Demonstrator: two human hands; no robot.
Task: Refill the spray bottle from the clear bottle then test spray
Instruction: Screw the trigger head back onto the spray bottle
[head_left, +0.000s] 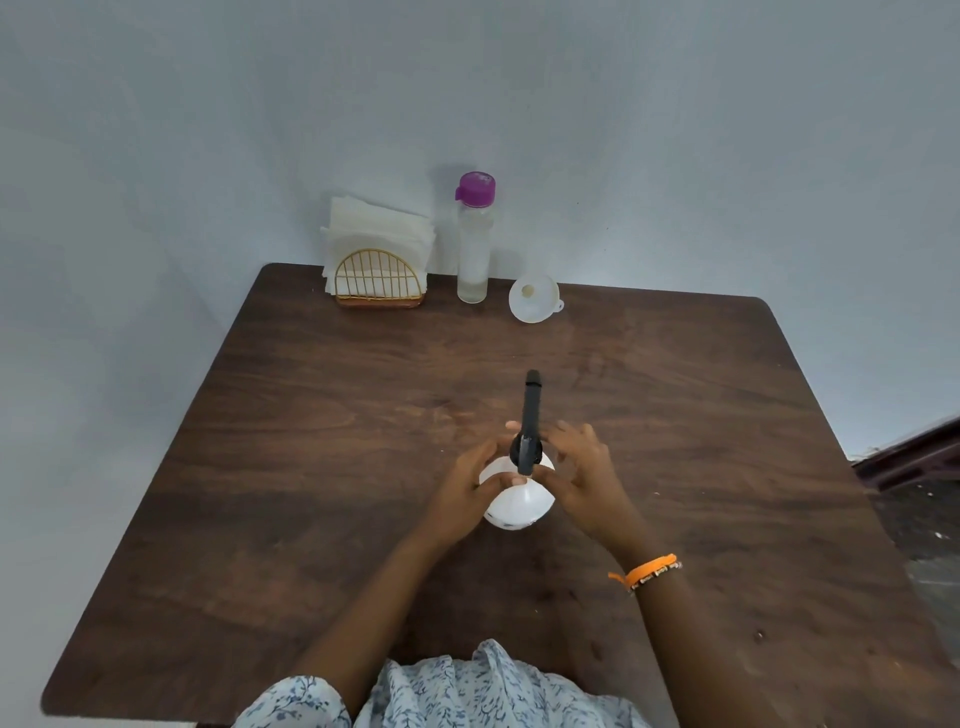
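A white spray bottle (514, 506) with a black trigger head (530, 421) stands at the middle of the dark wooden table (311, 467), its nozzle pointing away from me. My left hand (467, 483) wraps the bottle's white body from the left. My right hand (582, 467) has its thumb and fingers on the black collar of the head. The clear bottle (474, 244), tall with a purple cap on, stands at the table's far edge and holds a little liquid at its bottom. A white funnel (535, 299) lies just right of it.
A gold wire holder with white napkins (379, 260) stands at the far edge, left of the clear bottle. A pale wall rises directly behind the table. My right wrist wears an orange band (649, 569). Floor shows beyond the table's right edge.
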